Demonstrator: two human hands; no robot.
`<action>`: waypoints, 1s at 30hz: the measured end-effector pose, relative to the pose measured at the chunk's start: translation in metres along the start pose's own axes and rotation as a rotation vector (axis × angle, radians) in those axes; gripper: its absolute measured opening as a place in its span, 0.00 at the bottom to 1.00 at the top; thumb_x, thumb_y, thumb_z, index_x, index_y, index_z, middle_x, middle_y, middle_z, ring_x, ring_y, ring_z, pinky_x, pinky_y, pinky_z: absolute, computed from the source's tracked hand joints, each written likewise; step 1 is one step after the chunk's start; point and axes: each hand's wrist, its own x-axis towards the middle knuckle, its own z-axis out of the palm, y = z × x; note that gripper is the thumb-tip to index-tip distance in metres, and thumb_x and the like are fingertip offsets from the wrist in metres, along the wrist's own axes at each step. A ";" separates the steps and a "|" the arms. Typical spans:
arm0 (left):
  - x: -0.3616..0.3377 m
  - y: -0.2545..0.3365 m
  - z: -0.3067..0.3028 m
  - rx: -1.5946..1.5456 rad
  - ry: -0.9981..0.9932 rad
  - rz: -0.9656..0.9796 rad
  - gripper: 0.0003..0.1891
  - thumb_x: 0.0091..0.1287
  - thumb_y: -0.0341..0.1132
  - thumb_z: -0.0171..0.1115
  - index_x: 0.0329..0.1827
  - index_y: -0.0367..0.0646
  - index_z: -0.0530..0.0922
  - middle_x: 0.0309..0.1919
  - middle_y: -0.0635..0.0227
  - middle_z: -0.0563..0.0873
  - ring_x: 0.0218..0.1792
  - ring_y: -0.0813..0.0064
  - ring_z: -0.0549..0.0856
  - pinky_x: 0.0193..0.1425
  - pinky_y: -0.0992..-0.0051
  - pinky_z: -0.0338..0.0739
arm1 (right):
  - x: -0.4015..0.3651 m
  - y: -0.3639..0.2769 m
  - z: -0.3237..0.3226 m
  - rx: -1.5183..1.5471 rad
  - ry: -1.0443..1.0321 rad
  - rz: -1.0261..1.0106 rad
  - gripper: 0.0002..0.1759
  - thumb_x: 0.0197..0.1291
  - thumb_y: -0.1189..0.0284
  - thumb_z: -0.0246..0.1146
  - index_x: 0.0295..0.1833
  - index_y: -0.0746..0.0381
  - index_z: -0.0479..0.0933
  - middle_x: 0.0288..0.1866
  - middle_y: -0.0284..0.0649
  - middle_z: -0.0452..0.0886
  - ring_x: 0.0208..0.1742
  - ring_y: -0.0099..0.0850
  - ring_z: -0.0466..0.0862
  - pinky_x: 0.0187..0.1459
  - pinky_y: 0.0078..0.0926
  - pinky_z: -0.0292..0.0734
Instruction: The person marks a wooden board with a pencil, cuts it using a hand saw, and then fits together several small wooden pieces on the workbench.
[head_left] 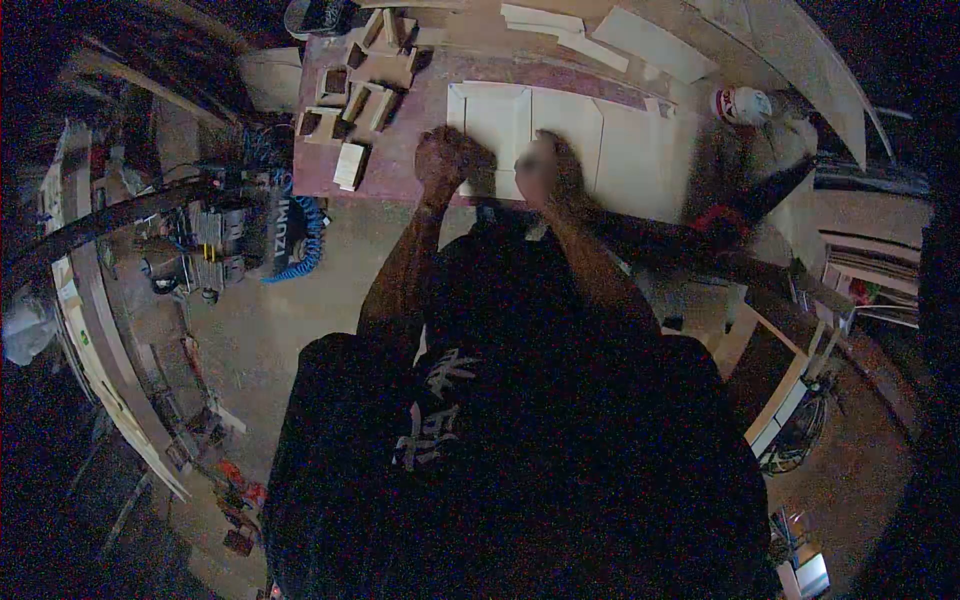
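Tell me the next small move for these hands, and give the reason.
Probably lay the left hand flat on the pale panels to steady them. It looks curled near their left edge, and the right hand is also over them, so a flat palm may give firmer support. The right hand is blurred; I cannot tell whether it holds anything.

A black top (570, 450) with 2 pale grey, brush-like characters (427, 437); forearms (397, 285) bare.
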 end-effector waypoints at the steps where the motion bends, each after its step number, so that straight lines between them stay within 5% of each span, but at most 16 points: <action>1: 0.000 -0.001 -0.001 0.013 0.007 0.015 0.16 0.56 0.47 0.67 0.39 0.46 0.83 0.37 0.56 0.86 0.42 0.49 0.83 0.46 0.55 0.80 | 0.001 0.000 0.002 -0.013 0.005 -0.013 0.34 0.49 0.70 0.69 0.63 0.67 0.69 0.50 0.50 0.82 0.51 0.49 0.82 0.56 0.46 0.77; 5: -0.001 0.015 -0.039 0.013 0.022 0.019 0.15 0.56 0.46 0.67 0.39 0.46 0.83 0.36 0.58 0.86 0.43 0.51 0.83 0.47 0.55 0.79 | 0.004 -0.009 0.000 -0.041 -0.010 0.011 0.33 0.49 0.71 0.70 0.62 0.66 0.70 0.49 0.49 0.82 0.50 0.48 0.83 0.54 0.45 0.78; 11: -0.006 0.008 -0.046 -0.213 0.159 -0.076 0.12 0.57 0.42 0.65 0.37 0.44 0.81 0.33 0.56 0.85 0.42 0.50 0.82 0.44 0.54 0.76 | 0.007 0.021 0.015 -0.032 0.142 0.010 0.18 0.50 0.72 0.70 0.48 0.65 0.80 0.45 0.51 0.83 0.46 0.48 0.84 0.48 0.43 0.80; 13: -0.010 -0.001 -0.055 -0.171 0.185 0.001 0.11 0.59 0.41 0.64 0.37 0.43 0.81 0.32 0.54 0.84 0.41 0.49 0.82 0.43 0.53 0.76 | 0.003 0.062 0.029 0.070 0.154 -0.119 0.07 0.52 0.75 0.67 0.37 0.65 0.82 0.33 0.50 0.84 0.38 0.48 0.84 0.45 0.41 0.80; 16: -0.021 -0.004 -0.073 -0.118 0.175 0.031 0.11 0.60 0.40 0.62 0.39 0.42 0.82 0.33 0.53 0.84 0.41 0.49 0.81 0.44 0.53 0.75 | 0.004 0.054 -0.013 -0.018 -0.016 -0.149 0.07 0.56 0.73 0.64 0.28 0.64 0.83 0.24 0.44 0.83 0.30 0.44 0.83 0.40 0.40 0.79; 18: -0.016 -0.009 -0.061 0.086 0.002 -0.059 0.14 0.60 0.40 0.62 0.43 0.41 0.83 0.37 0.52 0.84 0.40 0.48 0.82 0.46 0.54 0.76 | 0.001 0.042 -0.045 -0.205 -0.049 -0.133 0.08 0.57 0.71 0.64 0.29 0.62 0.84 0.25 0.41 0.84 0.29 0.40 0.83 0.39 0.41 0.79; 21: -0.026 -0.002 -0.056 0.112 0.377 0.171 0.16 0.61 0.39 0.62 0.49 0.39 0.82 0.40 0.52 0.85 0.39 0.46 0.83 0.48 0.55 0.78 | -0.013 0.057 -0.060 -0.352 0.038 0.000 0.14 0.55 0.61 0.65 0.26 0.60 0.83 0.27 0.45 0.84 0.33 0.45 0.83 0.39 0.47 0.76; 22: -0.026 0.007 -0.055 -0.058 0.330 0.026 0.18 0.61 0.39 0.62 0.51 0.39 0.81 0.41 0.52 0.85 0.40 0.47 0.84 0.49 0.55 0.78 | -0.021 0.069 -0.059 -0.377 0.091 0.059 0.17 0.54 0.57 0.66 0.24 0.59 0.82 0.28 0.47 0.84 0.35 0.48 0.83 0.39 0.50 0.74; 24: -0.024 0.030 -0.055 -0.392 0.218 -0.265 0.21 0.61 0.38 0.63 0.55 0.37 0.80 0.42 0.51 0.85 0.42 0.48 0.84 0.51 0.56 0.79 | -0.038 0.115 -0.048 -0.375 0.266 0.001 0.16 0.61 0.62 0.64 0.23 0.58 0.80 0.29 0.40 0.83 0.29 0.38 0.80 0.34 0.39 0.75; 26: -0.030 0.058 -0.070 -0.518 0.104 -0.282 0.24 0.60 0.38 0.65 0.58 0.37 0.78 0.43 0.52 0.85 0.46 0.51 0.84 0.54 0.59 0.79 | -0.049 0.167 -0.044 -0.405 0.185 0.094 0.12 0.61 0.63 0.64 0.29 0.57 0.81 0.32 0.40 0.84 0.32 0.39 0.80 0.39 0.40 0.74; 28: -0.031 0.081 -0.065 -0.579 -0.016 -0.280 0.26 0.61 0.40 0.66 0.60 0.35 0.76 0.44 0.51 0.86 0.47 0.55 0.85 0.54 0.61 0.79 | -0.051 0.201 -0.052 -0.450 -0.154 0.341 0.15 0.55 0.59 0.66 0.41 0.58 0.85 0.36 0.47 0.84 0.44 0.49 0.82 0.51 0.53 0.72; 30: -0.030 0.099 -0.042 -0.544 -0.086 -0.175 0.26 0.64 0.43 0.65 0.60 0.33 0.76 0.44 0.48 0.86 0.46 0.58 0.87 0.51 0.62 0.81 | -0.057 0.212 -0.065 -0.292 -0.185 0.334 0.15 0.56 0.60 0.67 0.41 0.60 0.83 0.34 0.44 0.83 0.39 0.43 0.81 0.46 0.45 0.74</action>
